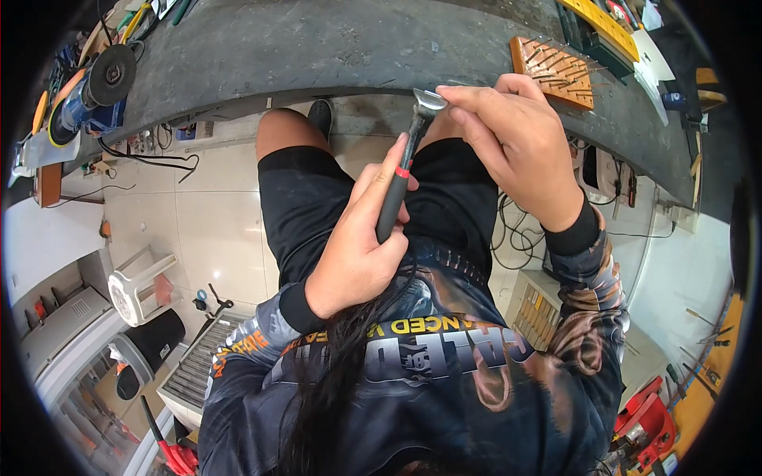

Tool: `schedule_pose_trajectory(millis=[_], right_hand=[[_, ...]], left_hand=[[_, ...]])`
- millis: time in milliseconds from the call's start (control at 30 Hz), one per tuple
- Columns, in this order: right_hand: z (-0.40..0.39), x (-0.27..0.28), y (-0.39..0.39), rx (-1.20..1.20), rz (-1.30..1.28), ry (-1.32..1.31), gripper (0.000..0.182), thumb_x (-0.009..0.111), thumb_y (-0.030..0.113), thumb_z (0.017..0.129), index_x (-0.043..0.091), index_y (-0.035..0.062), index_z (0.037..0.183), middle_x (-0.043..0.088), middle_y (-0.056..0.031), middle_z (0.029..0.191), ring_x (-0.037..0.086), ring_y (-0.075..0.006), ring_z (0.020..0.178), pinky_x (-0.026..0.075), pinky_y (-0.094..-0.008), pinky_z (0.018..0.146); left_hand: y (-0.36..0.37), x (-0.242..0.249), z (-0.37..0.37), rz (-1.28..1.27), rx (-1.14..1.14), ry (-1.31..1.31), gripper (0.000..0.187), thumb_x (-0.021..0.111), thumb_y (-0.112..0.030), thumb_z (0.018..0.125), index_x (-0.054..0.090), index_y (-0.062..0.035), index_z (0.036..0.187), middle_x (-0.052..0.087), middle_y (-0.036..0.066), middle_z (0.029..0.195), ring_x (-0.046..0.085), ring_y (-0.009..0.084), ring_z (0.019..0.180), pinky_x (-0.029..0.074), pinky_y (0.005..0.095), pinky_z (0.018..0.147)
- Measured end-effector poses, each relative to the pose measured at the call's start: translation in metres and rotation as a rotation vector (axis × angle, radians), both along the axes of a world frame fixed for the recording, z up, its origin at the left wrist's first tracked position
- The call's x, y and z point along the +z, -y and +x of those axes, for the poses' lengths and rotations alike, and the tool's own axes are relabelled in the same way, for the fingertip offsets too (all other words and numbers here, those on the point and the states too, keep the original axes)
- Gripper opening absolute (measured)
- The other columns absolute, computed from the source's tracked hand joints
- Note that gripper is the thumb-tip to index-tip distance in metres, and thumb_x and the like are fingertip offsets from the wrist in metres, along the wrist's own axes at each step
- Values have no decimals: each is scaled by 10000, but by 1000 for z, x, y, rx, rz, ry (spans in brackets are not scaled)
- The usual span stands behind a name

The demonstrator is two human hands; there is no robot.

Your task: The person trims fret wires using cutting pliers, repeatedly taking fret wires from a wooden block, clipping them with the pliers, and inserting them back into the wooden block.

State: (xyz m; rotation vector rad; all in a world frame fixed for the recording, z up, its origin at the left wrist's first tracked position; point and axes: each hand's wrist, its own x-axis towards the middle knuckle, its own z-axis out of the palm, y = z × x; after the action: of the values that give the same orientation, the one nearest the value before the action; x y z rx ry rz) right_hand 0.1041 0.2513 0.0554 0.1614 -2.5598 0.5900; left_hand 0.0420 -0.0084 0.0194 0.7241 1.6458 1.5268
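Note:
A hammer-like tool (391,202) with a black grip, a red band and a metal head slants upward over my lap. My left hand (361,230) is wrapped round its grip, with the index finger laid along the handle. At the tool's metal head, my right hand (516,139) has thumb and fingertips close together at the right edge. A thin shiny piece seems to lie at those fingertips, too small to make out clearly. Both hands are in front of the workbench edge.
The dark workbench (317,47) curves across the top. On it are a wooden block (552,71) with upright metal bits at right and an angle grinder (83,99) at left. A white stool (139,289) stands on the floor at left. Cables (520,230) lie on the right.

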Motion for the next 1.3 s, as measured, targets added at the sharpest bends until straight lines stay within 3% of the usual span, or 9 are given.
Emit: schedule_pose_trajectory(millis=[633,700,733,767,800,900,1300], right_hand=[[3,-2,-1,9,9,35,258,811,88,1037,785,96,1294,806,-39,895,759,-255,801,523,-405,922],[3,3,2,-91,69,43,166,856,172,1004,779,100,1133,755,-39,830,721,-252,766,506,-418,892],[3,4,1,-91,70,42,166,856,172,1004,779,100,1133,755,-39,830,721,-252,766,506,-418,892],[2,4,-2,-113,196,29,165,868,219,990,751,108,1028,723,-38,794,701,-252,761,501,-425,882],[2,5,-4,-135,321,16,221,880,265,975,724,117,924,690,-36,757,681,-252,755,495,-432,872],[-2,4,-1,-148,390,-29,320,873,301,975,666,131,800,673,-33,727,669,-256,775,509,-443,895],[-7,-11,6,-164,434,-51,364,869,261,982,644,115,737,655,-49,670,664,-266,749,527,-437,943]], left_hand=[[0,-1,0,-22,-26,-19,1067,517,129,856,292,-97,1874,550,128,1302,564,211,1052,519,305,1001],[0,-2,-1,-22,-21,-42,1066,517,128,856,290,-93,1874,543,130,1285,559,222,1075,507,306,1015],[1,-1,-1,-29,-15,-39,1066,516,129,853,287,-88,1872,537,132,1272,556,234,1101,491,312,1041],[1,-1,-2,-35,-10,-36,1067,514,129,851,285,-82,1871,531,134,1259,554,246,1127,476,317,1067],[1,-1,-2,-35,-10,-37,1067,514,129,851,285,-82,1871,531,134,1259,554,246,1127,476,317,1067],[0,-2,-1,-30,-14,-68,1070,510,130,845,280,-73,1869,530,132,1250,558,255,1151,459,327,1111],[-1,-4,8,-23,48,44,1090,497,151,823,283,-70,1869,509,116,1232,552,248,1161,439,326,1165]])
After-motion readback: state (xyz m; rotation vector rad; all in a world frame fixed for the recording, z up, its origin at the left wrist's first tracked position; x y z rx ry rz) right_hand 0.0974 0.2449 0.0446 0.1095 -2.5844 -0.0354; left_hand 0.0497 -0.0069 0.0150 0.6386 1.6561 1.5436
